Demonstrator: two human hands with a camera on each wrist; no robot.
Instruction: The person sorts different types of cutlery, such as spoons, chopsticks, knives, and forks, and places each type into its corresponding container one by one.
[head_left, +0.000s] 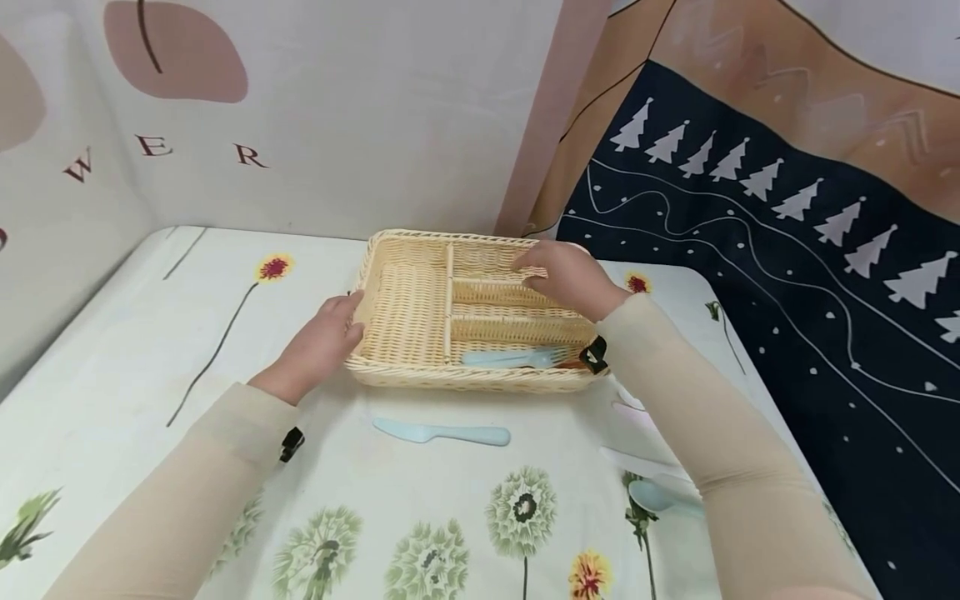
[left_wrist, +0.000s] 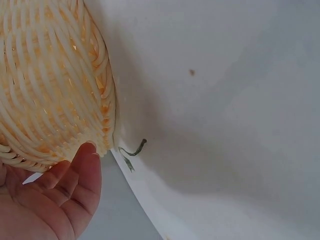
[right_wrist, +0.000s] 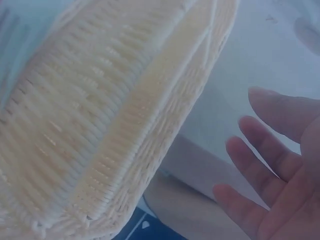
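A woven wicker cutlery tray (head_left: 408,312) with a wide left section and narrow slots on its right lies in front of me. My left hand (head_left: 324,342) is at the tray's left side; in the left wrist view its fingers (left_wrist: 85,172) lie against the outer wall. Over the tray's back right part is my right hand (head_left: 573,279), fingers apart and holding nothing. Light blue cutlery including a fork (head_left: 517,358) lies in the front slot, beside a brownish piece (head_left: 573,364) partly hidden by the right wrist. A light blue knife (head_left: 442,432) lies in front of the tray.
A light blue spoon (head_left: 656,496) lies at the right, partly covered by my right sleeve. Nearby are a white utensil (head_left: 641,461) and a pinkish one (head_left: 630,410), also partly hidden. The flowered tablecloth (head_left: 300,250) meets a printed curtain (head_left: 337,125) behind the tray.
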